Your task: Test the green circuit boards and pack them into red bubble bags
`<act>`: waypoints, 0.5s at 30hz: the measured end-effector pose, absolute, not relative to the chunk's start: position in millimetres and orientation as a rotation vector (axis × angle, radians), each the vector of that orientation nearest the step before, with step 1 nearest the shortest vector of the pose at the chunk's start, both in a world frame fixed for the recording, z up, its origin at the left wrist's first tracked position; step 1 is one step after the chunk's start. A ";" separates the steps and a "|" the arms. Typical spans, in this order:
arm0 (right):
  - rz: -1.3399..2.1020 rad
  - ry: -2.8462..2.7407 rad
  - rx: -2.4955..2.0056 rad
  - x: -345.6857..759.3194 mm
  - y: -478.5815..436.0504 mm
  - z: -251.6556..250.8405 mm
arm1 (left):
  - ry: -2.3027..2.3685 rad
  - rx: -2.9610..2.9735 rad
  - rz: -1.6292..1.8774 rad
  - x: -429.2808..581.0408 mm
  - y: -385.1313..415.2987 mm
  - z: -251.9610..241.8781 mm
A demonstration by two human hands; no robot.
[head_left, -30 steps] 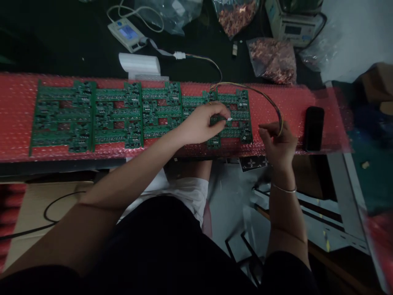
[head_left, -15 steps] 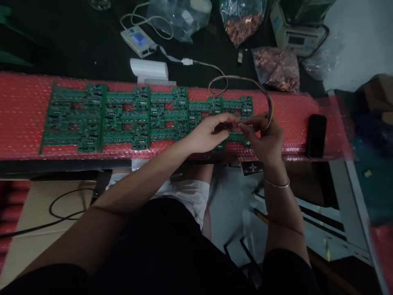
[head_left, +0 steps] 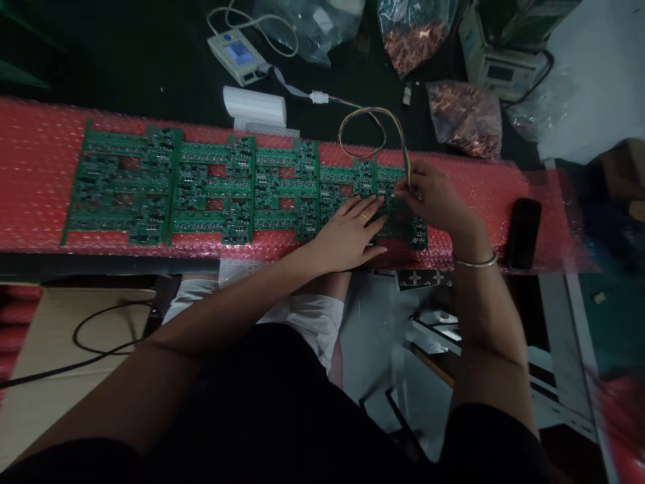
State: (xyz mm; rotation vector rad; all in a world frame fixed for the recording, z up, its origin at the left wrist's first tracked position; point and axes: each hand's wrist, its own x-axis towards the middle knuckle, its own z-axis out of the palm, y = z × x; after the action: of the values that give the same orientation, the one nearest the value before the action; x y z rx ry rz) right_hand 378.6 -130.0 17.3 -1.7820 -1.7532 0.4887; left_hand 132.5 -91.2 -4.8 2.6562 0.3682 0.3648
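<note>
Several green circuit boards lie side by side on a strip of red bubble wrap. My left hand lies flat with fingers stretched out on the rightmost board. My right hand is closed in a pinch on the end of a multicoloured cable, pressed against the upper part of that board. The cable loops back to a white connector that leads to a small tester with a blue screen.
A black oblong device lies on the bubble wrap right of my hands. A white block sits behind the boards. Bags of copper-coloured parts and a scale-like instrument stand at the back right. A cardboard box with a black cable sits below left.
My left hand went from pinching at the board to lying flat on it. My right hand moved up with the cable end to the board's upper part; the cable loop tightened.
</note>
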 end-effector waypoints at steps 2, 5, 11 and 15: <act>0.503 -1.795 -1.782 382.9 -121.1 9.2 | 0.368 2.704 0.355 132.8 -91.9 -6.0; 0.483 -1.858 -1.787 384.7 -115.0 -0.2 | 0.359 2.719 0.357 133.2 -90.6 -6.7; 0.463 -1.807 -1.804 382.5 -111.6 -7.8 | 0.356 2.716 0.338 133.7 -89.7 -5.9; 0.361 -1.896 -1.834 384.7 -107.9 -3.5 | 0.352 2.726 0.320 133.9 -90.2 -4.3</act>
State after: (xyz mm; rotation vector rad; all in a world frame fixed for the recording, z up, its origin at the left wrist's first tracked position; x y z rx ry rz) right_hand 384.7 -107.9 -3.5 -1.8338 -1.8959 0.3606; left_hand 133.9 -90.2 -4.3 2.7264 0.3516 0.3196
